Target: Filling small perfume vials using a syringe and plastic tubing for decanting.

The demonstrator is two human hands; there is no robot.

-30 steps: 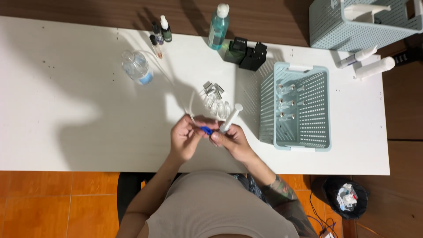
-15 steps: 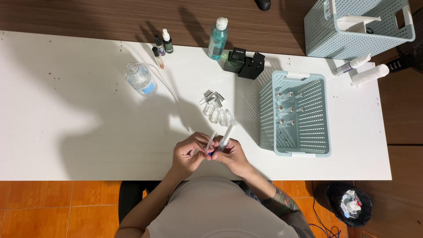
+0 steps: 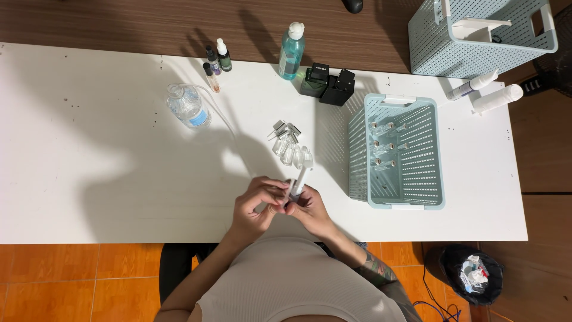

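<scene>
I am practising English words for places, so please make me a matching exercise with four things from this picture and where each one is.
Things:
1. white syringe
2. clear plastic water bottle
3. two dark square bottles
4. black bin with crumpled paper

Places:
A. on the floor, right of the table
B. lying on its side on the left part of the white table
C. between the left hand and the right hand
D. standing near the table's far edge, beside the tall blue-green pump bottle

Pairs: 1-C, 2-B, 3-D, 4-A
</scene>
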